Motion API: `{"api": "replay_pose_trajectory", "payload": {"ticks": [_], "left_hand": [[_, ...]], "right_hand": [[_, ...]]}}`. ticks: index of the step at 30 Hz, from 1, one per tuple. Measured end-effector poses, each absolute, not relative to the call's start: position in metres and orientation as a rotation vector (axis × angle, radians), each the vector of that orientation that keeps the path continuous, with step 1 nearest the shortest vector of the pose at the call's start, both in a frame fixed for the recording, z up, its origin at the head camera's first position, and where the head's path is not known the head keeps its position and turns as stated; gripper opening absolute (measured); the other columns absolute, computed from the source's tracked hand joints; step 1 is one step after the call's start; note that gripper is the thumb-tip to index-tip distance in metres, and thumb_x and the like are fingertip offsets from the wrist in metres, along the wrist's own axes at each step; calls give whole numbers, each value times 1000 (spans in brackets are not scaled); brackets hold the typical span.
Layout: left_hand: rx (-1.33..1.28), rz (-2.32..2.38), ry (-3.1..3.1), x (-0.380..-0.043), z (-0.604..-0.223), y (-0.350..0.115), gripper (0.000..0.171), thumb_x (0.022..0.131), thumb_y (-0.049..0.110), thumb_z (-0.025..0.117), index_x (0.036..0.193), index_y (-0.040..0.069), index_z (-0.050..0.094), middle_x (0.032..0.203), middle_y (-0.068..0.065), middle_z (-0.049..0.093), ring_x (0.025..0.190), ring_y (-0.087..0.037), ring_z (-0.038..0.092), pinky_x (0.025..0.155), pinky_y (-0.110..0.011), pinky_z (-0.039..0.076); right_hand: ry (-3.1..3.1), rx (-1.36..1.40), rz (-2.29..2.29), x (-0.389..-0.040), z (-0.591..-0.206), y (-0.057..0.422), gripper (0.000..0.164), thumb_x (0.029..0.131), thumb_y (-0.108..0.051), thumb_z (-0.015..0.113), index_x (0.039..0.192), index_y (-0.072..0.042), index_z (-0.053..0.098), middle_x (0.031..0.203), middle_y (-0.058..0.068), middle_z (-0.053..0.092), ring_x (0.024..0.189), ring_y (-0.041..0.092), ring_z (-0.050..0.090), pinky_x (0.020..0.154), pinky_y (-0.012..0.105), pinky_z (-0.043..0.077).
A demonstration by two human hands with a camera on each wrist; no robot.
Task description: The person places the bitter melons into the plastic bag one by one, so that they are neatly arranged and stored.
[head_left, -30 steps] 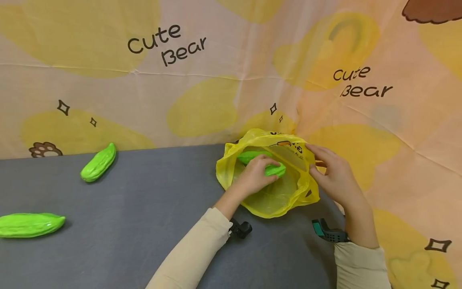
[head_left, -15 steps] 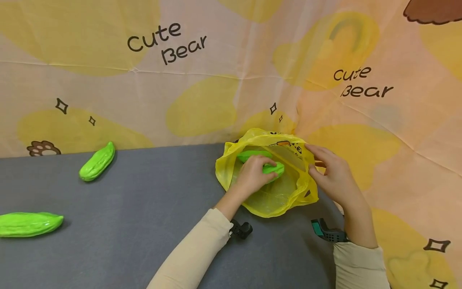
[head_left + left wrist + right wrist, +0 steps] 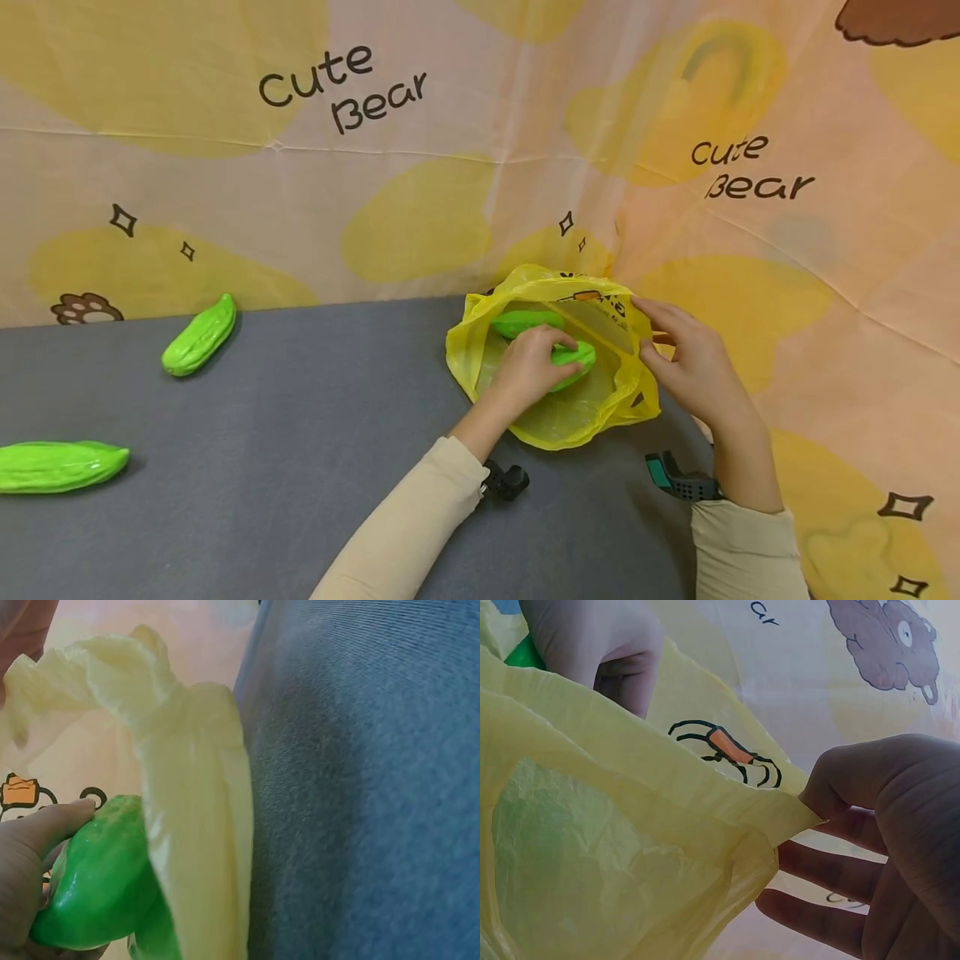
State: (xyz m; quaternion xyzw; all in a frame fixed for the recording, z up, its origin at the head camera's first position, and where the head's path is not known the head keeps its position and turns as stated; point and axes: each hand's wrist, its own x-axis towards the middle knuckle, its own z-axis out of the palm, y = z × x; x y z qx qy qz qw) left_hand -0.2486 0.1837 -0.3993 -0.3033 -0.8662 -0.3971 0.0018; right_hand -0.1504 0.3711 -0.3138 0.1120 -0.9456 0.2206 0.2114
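Observation:
In the head view a yellow plastic bag (image 3: pixel 463 350) stands with its mouth spread wide. My left hand (image 3: pixel 521 367) reaches inside it and grips a green bitter melon (image 3: pixel 573 367) between thumb and fingers. The left wrist view shows that bitter melon (image 3: pixel 101 877) glossy and close, the thumb along its top. A second bitter melon (image 3: pixel 521 322) lies in the bag behind the left hand. On the bag's right side my right hand (image 3: pixel 693 367) pinches the rim, and in the right wrist view its thumb (image 3: pixel 855 776) presses the film against the fingers.
Two more bitter melons lie on the grey table (image 3: pixel 315 433): one (image 3: pixel 199 335) near the back curtain, another (image 3: pixel 63 467) cut off by the left edge. A printed curtain (image 3: pixel 420 108) rises close behind the bag and along the right.
The bitter melon in my left hand has tilted slightly, and more of its lower side shows. My right hand keeps its hold on the bag's rim.

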Motion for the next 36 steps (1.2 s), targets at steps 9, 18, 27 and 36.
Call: {"api": "replay_pose_trajectory", "payload": {"ticks": [9, 18, 27, 36], "left_hand": [[-992, -1240, -2722, -242, -402, 189, 29, 88, 39, 79, 112, 23, 78, 116, 4, 73, 108, -16, 68, 91, -33, 56], [-1002, -1186, -2687, -249, -411, 191, 22, 93, 26, 75, 114, 20, 78, 112, 3, 75, 95, -13, 69, 76, -24, 55], [-1039, -1029, -2720, -250, -414, 190, 24, 94, 36, 73, 114, 24, 78, 113, 8, 76, 99, -12, 70, 81, -31, 57], [-1128, -547, -2750, -241, -410, 189, 33, 88, 49, 75, 115, 30, 76, 109, 8, 73, 95, -14, 70, 72, -37, 58]], "right_hand": [[-2618, 314, 625, -150, -312, 371, 53, 90, 5, 59, 143, -1, 56, 138, 22, 61, 105, 41, 67, 87, 58, 57], [-2619, 313, 620, -151, -312, 371, 53, 90, 6, 58, 142, 0, 56, 139, 23, 61, 104, 41, 68, 87, 57, 57], [-2618, 309, 623, -151, -313, 372, 53, 90, 5, 58, 142, -1, 56, 138, 22, 62, 104, 41, 68, 87, 58, 57], [-2616, 308, 624, -152, -313, 373, 53, 90, 5, 58, 143, -2, 56, 138, 21, 62, 103, 40, 68, 87, 58, 57]]}}
